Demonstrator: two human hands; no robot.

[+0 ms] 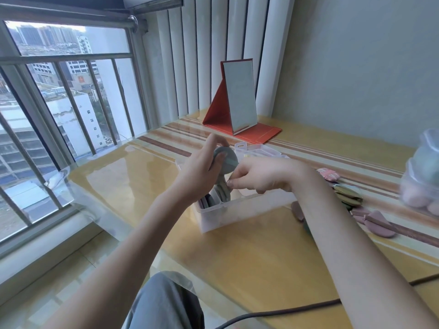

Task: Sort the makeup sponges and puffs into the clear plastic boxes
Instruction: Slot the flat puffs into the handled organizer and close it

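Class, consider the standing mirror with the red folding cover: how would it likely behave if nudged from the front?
The mirror leans on a thin folded red prop, so it would probably tip or fold flat. The glossy table suggests it could slide. Its glass face is likely fragile.

There are 2 hands, the left hand (202, 168) and the right hand (259, 175). Under them is 1 clear box (237, 210). The left hand holds 1 grey puff (225, 160). Far right of the right hand is 1 more clear box (420, 181). Behind the hands stands 1 mirror (240, 98).
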